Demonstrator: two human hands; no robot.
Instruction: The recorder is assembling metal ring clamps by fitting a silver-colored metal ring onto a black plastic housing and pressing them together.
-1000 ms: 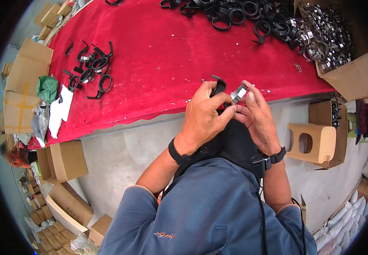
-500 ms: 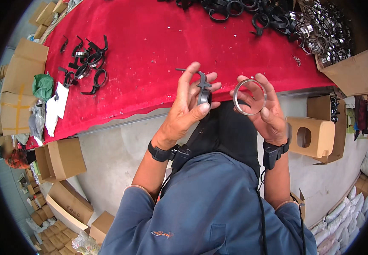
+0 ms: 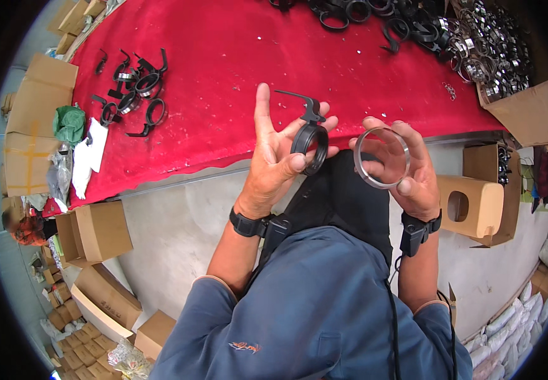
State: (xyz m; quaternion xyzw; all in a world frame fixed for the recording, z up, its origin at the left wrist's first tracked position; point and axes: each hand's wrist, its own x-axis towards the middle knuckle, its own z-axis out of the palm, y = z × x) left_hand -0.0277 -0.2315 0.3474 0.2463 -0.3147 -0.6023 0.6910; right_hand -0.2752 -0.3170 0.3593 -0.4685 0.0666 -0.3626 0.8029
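Note:
Over the near edge of the red-covered table, my left hand (image 3: 273, 158) holds a black plastic ring with a hooked arm (image 3: 298, 149) between thumb and fingers. Its index finger sticks up, and the ring's opening shows partly. To the right, my right hand (image 3: 418, 171) grips a thin silver metal ring (image 3: 405, 166) by its edge, with the thumb at the lower right and fingers behind. The two rings are apart, held at about the same height. My lap in black trousers lies below them.
Several black rings with arms (image 3: 149, 85) lie on the red cloth (image 3: 223, 76) at left. More black parts (image 3: 356, 10) are heaped at the far side, beside silver rings (image 3: 486, 44) near a carton flap (image 3: 530, 114). Cardboard boxes (image 3: 102, 232) stand around the table.
My left hand has turned the black ring so its opening faces more toward me, and the index finger has straightened. The silver ring has moved slightly right and nearer.

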